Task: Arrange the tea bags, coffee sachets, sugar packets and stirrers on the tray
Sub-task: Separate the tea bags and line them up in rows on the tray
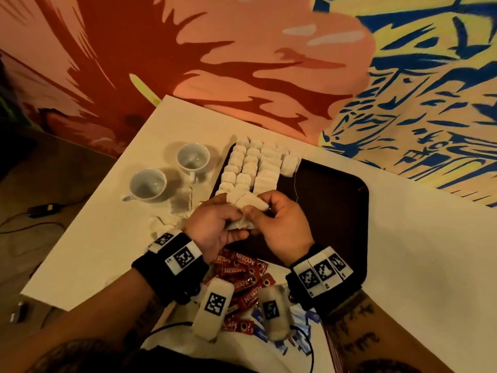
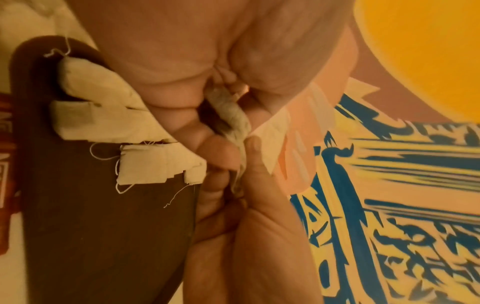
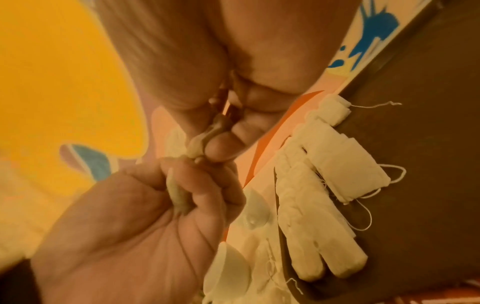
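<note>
A single tea bag point(image 1: 243, 222) is pinched between the left hand point(image 1: 215, 227) and the right hand point(image 1: 282, 227) at the centre of the frame, above the near left part of the dark tray point(image 1: 336, 211). The grip of each hand is narrow, with thumb and fingertips closed on the bag's crumpled paper; in the wrist views the bag point(image 2: 235, 123) appears twisted, though blur makes its exact shape hard to tell. Rows of tea bags point(image 1: 252, 165) are laid side by side in the tray's upper left corner, with loose strings trailing onto the dark surface. Two white cups point(image 1: 168, 173) are set on the bench point(image 1: 416, 251) left of the tray, and a few loose tea bags point(image 1: 164, 224) lie beside them. Red coffee sachets point(image 1: 242, 278) are heaped at the bench's near edge, between the wrists, with blue packets point(image 1: 301, 327) just below them.
</note>
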Demonstrator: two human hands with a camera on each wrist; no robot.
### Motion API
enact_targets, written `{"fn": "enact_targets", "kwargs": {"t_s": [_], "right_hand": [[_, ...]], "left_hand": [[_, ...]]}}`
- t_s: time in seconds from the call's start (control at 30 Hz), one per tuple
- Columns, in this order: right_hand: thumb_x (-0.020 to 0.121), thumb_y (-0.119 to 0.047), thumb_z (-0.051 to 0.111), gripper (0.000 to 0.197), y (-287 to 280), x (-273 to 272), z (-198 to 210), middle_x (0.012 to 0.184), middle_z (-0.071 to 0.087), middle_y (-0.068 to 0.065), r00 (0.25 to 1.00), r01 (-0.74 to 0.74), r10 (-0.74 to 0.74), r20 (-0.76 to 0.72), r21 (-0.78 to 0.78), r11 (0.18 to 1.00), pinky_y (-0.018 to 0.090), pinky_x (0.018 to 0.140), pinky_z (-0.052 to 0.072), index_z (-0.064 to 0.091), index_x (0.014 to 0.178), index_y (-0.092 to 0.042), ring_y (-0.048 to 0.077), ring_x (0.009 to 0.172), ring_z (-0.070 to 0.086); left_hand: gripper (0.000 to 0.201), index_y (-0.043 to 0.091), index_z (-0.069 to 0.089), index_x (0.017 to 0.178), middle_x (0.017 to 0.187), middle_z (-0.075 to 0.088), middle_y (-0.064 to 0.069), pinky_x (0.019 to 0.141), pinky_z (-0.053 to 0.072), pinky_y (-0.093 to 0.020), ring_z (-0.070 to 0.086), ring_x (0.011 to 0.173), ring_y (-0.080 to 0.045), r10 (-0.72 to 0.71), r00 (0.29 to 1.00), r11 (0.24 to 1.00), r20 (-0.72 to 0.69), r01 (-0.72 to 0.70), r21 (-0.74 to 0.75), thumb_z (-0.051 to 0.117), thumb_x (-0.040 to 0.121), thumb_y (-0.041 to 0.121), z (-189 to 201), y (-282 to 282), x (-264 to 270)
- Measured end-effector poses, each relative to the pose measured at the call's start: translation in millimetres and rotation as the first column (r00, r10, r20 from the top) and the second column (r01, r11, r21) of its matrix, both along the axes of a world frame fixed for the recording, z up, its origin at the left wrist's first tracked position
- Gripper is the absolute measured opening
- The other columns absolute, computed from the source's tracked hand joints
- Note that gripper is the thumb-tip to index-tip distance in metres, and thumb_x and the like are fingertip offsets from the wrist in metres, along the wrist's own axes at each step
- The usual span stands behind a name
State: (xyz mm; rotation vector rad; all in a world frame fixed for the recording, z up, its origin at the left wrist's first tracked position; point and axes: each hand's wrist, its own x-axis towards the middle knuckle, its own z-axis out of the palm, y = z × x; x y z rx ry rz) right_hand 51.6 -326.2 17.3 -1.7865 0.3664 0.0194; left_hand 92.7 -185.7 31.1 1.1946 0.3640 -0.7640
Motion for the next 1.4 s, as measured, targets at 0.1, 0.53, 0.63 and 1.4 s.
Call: {"fn": "enact_targets", "kwargs": {"t_s": [0.1,0.53,0.63,1.4], "right_hand": [[0.086,-0.018,0.077,0.011,-10,1,3,0.089,0.077,0.006,0.994,0.112,-0.111,-0.020,0.131,0.985,0.045,0.074,0.062,0.069,0.093,-0.018,0.025,0.080,0.074],[0.087,-0.016,0.075,0.007,-25,7,-4,0.078,0.073,-0.003,0.955,0.291,-0.253,-0.152,0.335,0.896,0.017,0.054,0.046,0.071,0.093,-0.016,0.003,0.063,0.061],[0.085,-0.011,0.076,0.008,-23,4,-6,0.063,0.069,-0.013,0.975,0.221,-0.206,-0.085,0.262,0.940,0.010,0.051,0.043,0.071,0.088,-0.016,-0.004,0.053,0.058],[0.091,-0.034,0.067,0.007,-118,74,-54,0.083,0.073,-0.007,0.962,-0.057,-0.078,-0.260,-0.475,0.878,0.032,0.077,0.056,0.068,0.093,-0.028,0.010,0.078,0.069]], "left_hand": [[0.033,0.003,0.058,0.113,0.098,0.068,-0.016,0.057,0.058,-0.027,0.068,0.080,-0.027,-0.093,0.995,0.989,-0.031,0.089,-0.115,0.046,0.089,-0.016,-3,-1,3],[0.016,0.017,0.061,0.085,0.055,0.049,0.004,0.045,0.017,-0.020,0.032,0.043,-0.011,-0.165,0.985,0.983,0.039,0.161,0.086,0.063,0.082,0.033,-4,-18,20],[0.018,0.027,0.070,0.085,0.052,0.049,0.005,0.046,0.027,-0.021,0.036,0.042,-0.010,-0.164,0.970,0.974,0.182,0.129,0.189,0.078,0.078,0.041,-10,-24,19],[0.012,0.030,0.074,0.086,0.073,0.073,0.001,0.056,0.052,-0.022,0.067,0.062,-0.008,-0.270,0.934,0.851,0.236,0.117,0.511,0.066,0.091,0.038,-35,15,39]]}}
